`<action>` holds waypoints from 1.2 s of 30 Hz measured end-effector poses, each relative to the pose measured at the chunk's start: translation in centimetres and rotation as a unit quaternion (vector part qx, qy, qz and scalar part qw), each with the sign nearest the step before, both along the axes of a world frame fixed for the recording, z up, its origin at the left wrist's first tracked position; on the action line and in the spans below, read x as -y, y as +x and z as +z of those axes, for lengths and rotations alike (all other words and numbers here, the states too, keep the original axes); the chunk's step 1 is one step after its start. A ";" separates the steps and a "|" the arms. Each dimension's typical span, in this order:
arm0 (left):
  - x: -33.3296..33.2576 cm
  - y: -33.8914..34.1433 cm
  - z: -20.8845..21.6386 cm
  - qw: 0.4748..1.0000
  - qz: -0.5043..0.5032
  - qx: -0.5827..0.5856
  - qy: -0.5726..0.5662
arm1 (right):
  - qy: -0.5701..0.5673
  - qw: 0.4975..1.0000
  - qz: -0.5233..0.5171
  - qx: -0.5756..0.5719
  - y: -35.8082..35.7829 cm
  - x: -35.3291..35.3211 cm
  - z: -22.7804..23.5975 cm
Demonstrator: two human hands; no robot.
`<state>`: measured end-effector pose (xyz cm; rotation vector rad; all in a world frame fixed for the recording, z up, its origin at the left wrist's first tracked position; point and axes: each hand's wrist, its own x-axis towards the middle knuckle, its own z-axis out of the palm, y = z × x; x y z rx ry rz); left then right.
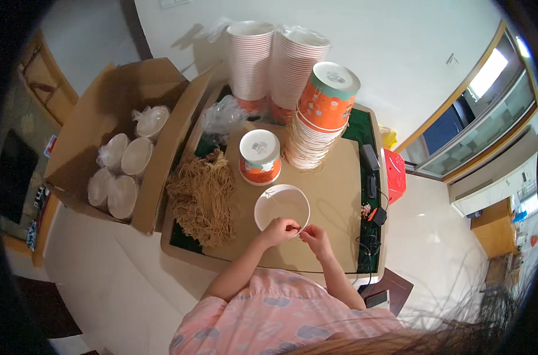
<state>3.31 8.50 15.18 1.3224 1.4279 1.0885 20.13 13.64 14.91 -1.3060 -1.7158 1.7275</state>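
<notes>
An open white paper tub (275, 204) sits on the tan board in front of me, its mouth facing up. My left hand (279, 231) reaches over its near rim, fingers pinched together at the edge. Just right of that, my right hand (317, 240) is also closed in a pinch, close to the rim. Whatever lies between the right fingertips is too small to make out. Behind stands an upturned orange and green tub (260, 155). A heap of tan strings (203, 198) lies to the left.
An upturned stack of tubs with strings hanging from it (322, 115) stands behind right. Two tall tub stacks (251, 62) rise by the wall. An open cardboard box (189, 127) with wrapped tubs is left. Chargers and cables (370, 157) line the table's right side, near a red stool (394, 174).
</notes>
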 end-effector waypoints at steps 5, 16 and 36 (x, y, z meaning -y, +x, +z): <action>-0.3 0.7 0.1 0.999 0.021 -0.025 -0.006 | -0.009 1.000 -0.009 0.000 0.4 -0.1 -1.3; -0.4 0.8 -0.6 0.996 0.070 -0.055 -0.008 | 0.231 0.971 -0.046 0.050 -0.2 0.2 1.2; -0.1 0.8 0.0 0.997 0.074 -0.003 0.020 | 0.165 0.980 0.041 -0.101 -0.3 -2.7 5.0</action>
